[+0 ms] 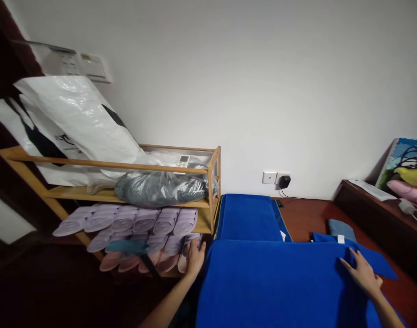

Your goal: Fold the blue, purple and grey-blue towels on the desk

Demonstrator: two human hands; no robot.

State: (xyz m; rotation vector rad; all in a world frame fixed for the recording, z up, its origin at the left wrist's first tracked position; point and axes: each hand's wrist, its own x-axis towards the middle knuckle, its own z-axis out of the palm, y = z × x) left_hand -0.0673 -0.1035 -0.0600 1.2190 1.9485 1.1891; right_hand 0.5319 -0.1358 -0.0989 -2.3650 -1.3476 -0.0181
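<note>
The person's left forearm [170,300], bare, slants up and rightward from the bottom edge of the view to the left hand [195,258], whose slightly bent fingers point away from the body, the thumb standing apart on the inner side. The right forearm [388,310], bare too, reaches in from the lower right corner, angled up and leftward. At its end the right hand [363,274] is open, back upward, thumb and fingers loosely spread, well apart from the left hand.
</note>
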